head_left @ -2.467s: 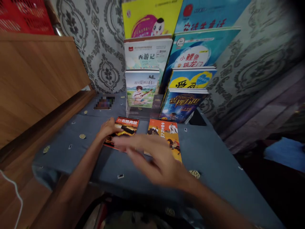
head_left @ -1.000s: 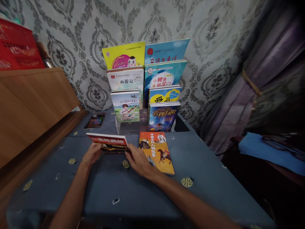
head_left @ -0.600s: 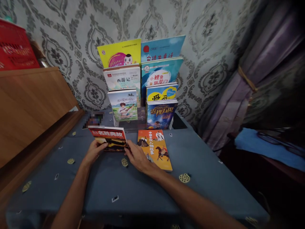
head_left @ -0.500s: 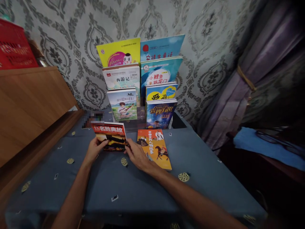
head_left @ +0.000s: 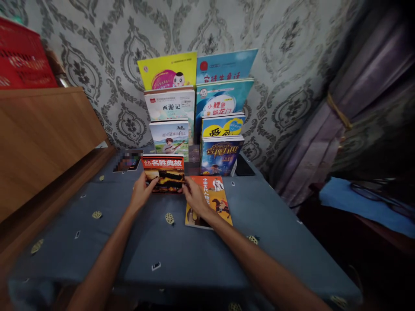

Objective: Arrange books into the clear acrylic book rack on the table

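Observation:
Both my hands hold a red-topped book upright, tilted back, just in front of a tiered book stand. My left hand grips its lower left corner and my right hand grips its lower right corner. An orange book lies flat on the blue tablecloth, partly under my right hand and forearm. On the stand behind, a book with a guitar player and a dark blue book fill the lowest visible row.
More books rise in rows on the stand against the patterned wall. A wooden headboard runs along the left, with a red crate on top. A purple curtain hangs at right. A black object lies behind the stand's right side.
The red-topped book lay flat under my left hand; both hands have lifted it, stood it upright and moved it toward the stand. My right hand came across over the orange book.

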Available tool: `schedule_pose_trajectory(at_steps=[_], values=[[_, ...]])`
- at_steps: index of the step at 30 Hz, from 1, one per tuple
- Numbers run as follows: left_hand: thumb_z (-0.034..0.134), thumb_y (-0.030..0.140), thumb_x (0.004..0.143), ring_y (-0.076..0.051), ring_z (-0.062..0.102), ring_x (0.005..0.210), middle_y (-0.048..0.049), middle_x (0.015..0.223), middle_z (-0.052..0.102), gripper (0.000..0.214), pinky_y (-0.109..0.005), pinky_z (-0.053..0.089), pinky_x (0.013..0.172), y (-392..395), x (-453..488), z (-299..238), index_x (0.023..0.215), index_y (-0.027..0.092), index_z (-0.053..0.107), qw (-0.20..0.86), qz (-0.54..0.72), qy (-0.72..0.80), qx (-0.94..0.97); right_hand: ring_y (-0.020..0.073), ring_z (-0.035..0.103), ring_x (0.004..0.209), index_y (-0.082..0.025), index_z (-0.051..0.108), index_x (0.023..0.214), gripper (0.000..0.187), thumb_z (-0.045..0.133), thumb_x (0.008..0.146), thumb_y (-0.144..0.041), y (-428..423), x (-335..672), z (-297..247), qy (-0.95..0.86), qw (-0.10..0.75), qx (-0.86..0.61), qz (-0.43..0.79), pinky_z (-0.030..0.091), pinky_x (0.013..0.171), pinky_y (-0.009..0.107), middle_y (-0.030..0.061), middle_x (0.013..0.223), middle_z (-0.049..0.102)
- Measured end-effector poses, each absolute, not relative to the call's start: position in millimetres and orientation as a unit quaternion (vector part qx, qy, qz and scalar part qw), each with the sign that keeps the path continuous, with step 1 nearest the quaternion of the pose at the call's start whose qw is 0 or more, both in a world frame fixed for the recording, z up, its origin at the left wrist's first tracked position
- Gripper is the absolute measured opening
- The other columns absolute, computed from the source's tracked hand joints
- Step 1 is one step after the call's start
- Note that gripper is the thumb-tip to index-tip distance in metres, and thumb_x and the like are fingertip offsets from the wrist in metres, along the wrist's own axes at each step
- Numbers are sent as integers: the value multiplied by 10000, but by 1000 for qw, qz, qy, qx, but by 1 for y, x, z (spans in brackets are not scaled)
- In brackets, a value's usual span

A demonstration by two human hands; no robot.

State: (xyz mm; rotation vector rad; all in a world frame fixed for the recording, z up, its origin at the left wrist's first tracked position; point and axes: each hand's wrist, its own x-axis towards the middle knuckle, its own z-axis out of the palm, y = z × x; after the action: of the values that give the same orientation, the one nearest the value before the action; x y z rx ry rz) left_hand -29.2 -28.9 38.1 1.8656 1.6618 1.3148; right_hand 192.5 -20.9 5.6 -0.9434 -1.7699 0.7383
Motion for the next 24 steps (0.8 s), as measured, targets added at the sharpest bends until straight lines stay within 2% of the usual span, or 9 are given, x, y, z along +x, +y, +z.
schedule_pose_trajectory(at_steps=[5,16,24], values=[[576,478,867,-198,659,902,-57,1003,708,389,-275,478,756,-19,-17,48,1130,192,558,129,461,585,655,221,702,806,-200,519,1084,182,407,942,-223,-6,197,9,-718,489,-398,294,506,745,340,51,841,706],[540,412,915,-196,652,971,-84,1062,698,364,-282,479,828,27,-4,83,1189,172,537,71,503,530,680,226,712,759,-195,532,1010,168,402,947,-282,43,208,60,-717,537,-377,234,505,716,339,54,820,677],[523,309,938,-219,641,927,-87,982,691,187,-322,477,799,56,-1,73,1057,170,562,27,468,546,694,249,715,775,-221,538,1017,161,401,935,-244,74,211,43,-712,512,-420,234,542,716,363,48,786,698]])
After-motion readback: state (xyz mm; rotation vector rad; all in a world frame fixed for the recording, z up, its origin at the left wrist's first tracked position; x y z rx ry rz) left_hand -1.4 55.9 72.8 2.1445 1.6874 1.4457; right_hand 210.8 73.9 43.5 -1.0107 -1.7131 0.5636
